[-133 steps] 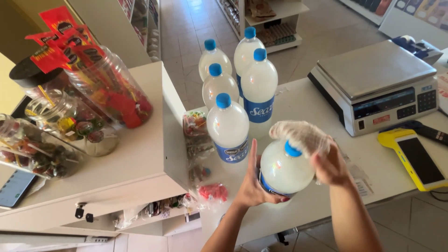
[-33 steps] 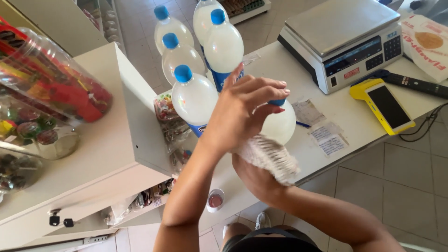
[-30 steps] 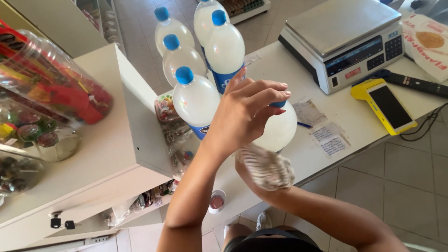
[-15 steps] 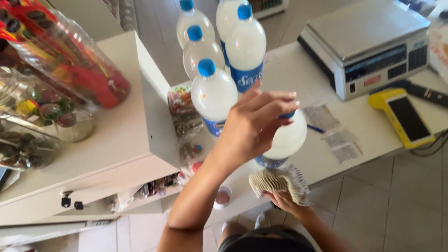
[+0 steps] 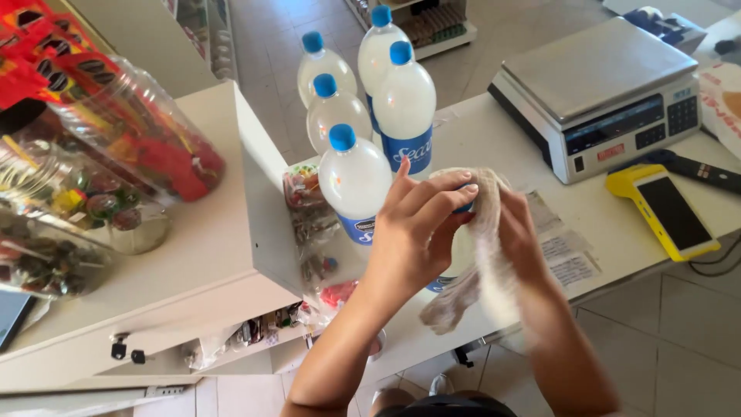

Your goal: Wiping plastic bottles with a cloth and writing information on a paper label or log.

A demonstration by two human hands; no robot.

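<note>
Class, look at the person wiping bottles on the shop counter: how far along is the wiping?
In hand: the left hand grips the blue-capped bottle, mostly hidden, while the right hand presses a pale cloth against it. Four matching bottles stand grouped behind; whether those are already wiped or still left cannot be told.

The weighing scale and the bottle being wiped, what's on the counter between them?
In the head view, a few paper slips lie on the white counter between the scale and the held bottle; nothing else.
</note>
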